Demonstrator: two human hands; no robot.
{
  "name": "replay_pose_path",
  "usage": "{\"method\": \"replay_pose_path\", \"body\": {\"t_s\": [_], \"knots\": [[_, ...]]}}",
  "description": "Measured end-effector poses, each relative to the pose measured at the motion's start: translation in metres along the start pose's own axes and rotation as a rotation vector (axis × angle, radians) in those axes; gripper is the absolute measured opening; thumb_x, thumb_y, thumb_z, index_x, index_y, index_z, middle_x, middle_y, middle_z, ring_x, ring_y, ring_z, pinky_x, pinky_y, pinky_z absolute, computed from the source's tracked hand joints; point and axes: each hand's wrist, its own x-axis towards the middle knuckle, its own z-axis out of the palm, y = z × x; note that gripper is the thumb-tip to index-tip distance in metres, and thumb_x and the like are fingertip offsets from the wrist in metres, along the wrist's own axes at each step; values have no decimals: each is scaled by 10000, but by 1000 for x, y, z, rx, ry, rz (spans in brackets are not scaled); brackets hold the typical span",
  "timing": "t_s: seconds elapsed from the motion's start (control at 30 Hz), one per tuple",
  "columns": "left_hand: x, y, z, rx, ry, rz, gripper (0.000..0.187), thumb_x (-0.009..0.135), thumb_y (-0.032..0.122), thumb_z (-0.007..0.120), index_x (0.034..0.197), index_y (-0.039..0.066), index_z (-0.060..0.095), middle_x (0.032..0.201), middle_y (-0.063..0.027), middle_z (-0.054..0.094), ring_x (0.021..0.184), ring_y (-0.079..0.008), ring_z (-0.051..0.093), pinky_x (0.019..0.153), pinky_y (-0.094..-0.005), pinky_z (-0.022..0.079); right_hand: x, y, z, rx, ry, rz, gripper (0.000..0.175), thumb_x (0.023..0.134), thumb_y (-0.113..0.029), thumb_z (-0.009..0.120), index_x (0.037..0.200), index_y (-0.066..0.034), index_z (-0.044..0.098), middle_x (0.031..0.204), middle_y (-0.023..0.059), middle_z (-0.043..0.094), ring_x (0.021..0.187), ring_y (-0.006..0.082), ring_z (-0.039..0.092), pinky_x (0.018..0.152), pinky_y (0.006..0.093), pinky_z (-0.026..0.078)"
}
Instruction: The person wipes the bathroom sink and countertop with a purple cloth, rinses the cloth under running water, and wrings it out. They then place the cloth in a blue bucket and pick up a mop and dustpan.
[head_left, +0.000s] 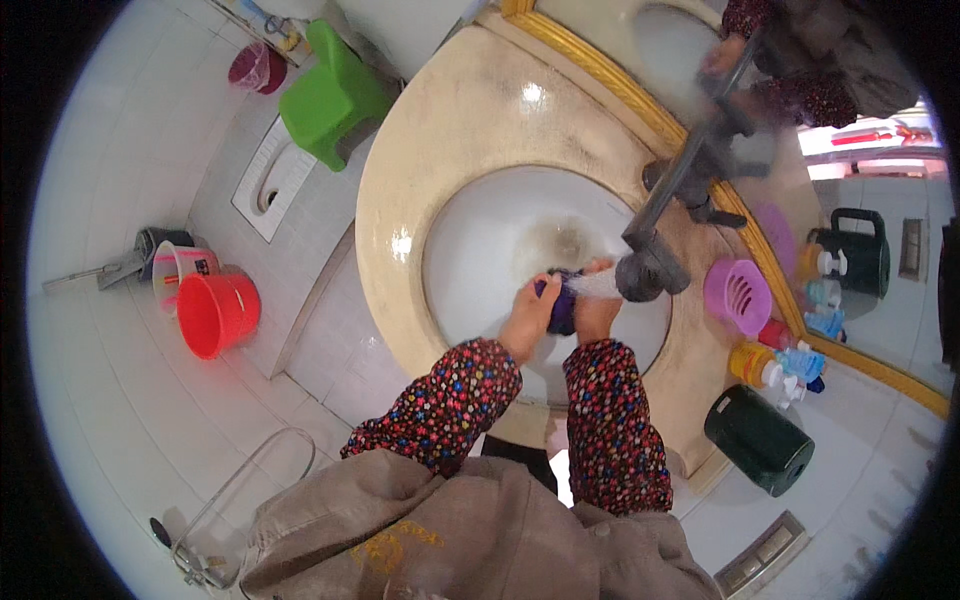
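Note:
A dark purple cloth (561, 313) is bunched between my two hands, low over the white washbasin (472, 240). My left hand (529, 311) grips its left side, thumb uppermost. On the other side my right hand (598, 311) holds the cloth, its fingers partly hidden behind running water. From the dark faucet (646, 274) a stream of water (592, 283) pours onto the cloth and my right hand. Part of the cloth is covered by my fingers.
A beige countertop (397, 202) rings the basin. Along its right side are a purple plastic basket (739, 296), a yellow bottle (752, 365) and a dark green jug (757, 441), below a gold-framed mirror (877, 375). To the left are a green plastic stool (330, 101), a squat toilet (274, 180) and a red bucket (217, 315).

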Motion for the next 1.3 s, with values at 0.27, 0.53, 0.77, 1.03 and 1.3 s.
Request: {"method": "replay_pose_path", "body": {"t_s": [0.27,0.53,0.77,1.03,1.3], "knots": [[9,38,-40,-155,64,-242,761,989,579,528,1556,154,252,1490,-84,416,1167,-289,560,940,-414,502,-22,-42,18,388,-264,-8,420,869,-136,680,1261,-14,596,1085,185,695,1055,373,626,973,430,471],[33,12,-45,-37,132,24,337,995,333,557,1067,8,611,922,-96,668,794,-253,654,711,-392,540,-51,-126,-1,211,-199,51,310,940,-324,631,1062,-39,614,955,197,671,892,402,647,822,465,500],[26,-35,-24,4,310,-42,430,1005,352,538,1160,-42,613,1020,-112,673,885,-221,641,775,-356,523,-28,-103,-15,-45,-238,108,336,999,-341,496,1017,-41,645,1006,184,684,921,407,639,819,514,483],[20,-43,-23,9,102,-131,626,962,484,594,1245,-73,566,1139,-192,678,1021,-290,637,898,-378,493,-29,-92,9,-282,-116,282,294,980,-329,547,964,-59,663,951,186,679,856,402,646,737,501,495],[-14,2,-35,307,-1,-152,713,968,471,627,1492,65,363,1149,-145,654,897,-250,658,745,-339,555,-2,37,0,-144,194,28,267,928,-214,588,1052,1,687,1028,191,696,959,387,651,825,475,499]]}}
